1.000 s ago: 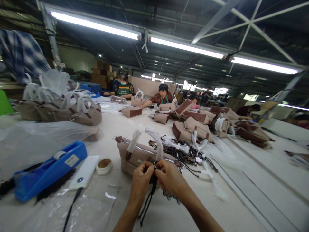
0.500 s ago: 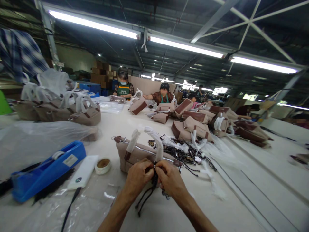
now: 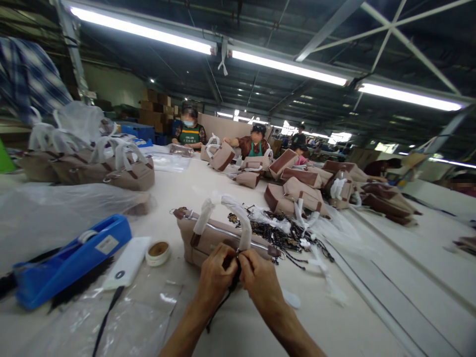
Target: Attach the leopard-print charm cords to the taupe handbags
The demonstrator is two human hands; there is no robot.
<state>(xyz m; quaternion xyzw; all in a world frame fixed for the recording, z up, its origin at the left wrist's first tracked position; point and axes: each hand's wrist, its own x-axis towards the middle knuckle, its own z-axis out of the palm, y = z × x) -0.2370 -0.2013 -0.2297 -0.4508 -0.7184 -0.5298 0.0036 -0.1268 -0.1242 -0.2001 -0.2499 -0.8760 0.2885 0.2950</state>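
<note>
A beige handbag with white-wrapped handles lies on the pale table right in front of me. My left hand and my right hand meet at its near side, fingers pinched together on a black cord that hangs down between them toward the table. The exact spot where the cord meets the bag is hidden by my fingers. Just behind the bag lies a heap of dark beaded chains.
A blue tape dispenser, a white flat card and a small tape roll lie at my left, with clear plastic bags near the front. More bags are stacked at left and right. Other people work at the far end.
The hanging cord has become shorter and drawn closer under my hands. Both hands stayed pinched at the bag. A far worker has lifted a bag upright.
</note>
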